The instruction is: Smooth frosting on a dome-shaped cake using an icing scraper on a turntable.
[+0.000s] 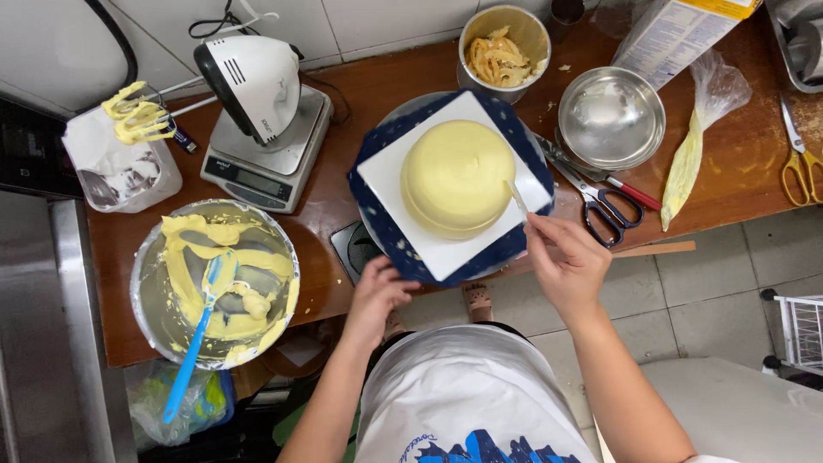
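Left hand (375,296): fingers pinched on the near-left edge of the dark blue square board (383,225).
Cake: pale yellow cream-covered dome (457,176), centred on the white square plate (386,171), between both hands.
Right hand (567,261): closed around a thin white scraper (518,199) touching the dome's right side.

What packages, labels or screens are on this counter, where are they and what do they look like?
Carton: top right corner, boxy, white and blue printed side, yellow top.
Scale display: front of the grey kitchen scale, left of the cake; narrow dark rectangle.
Scale label: small mark beside the display.
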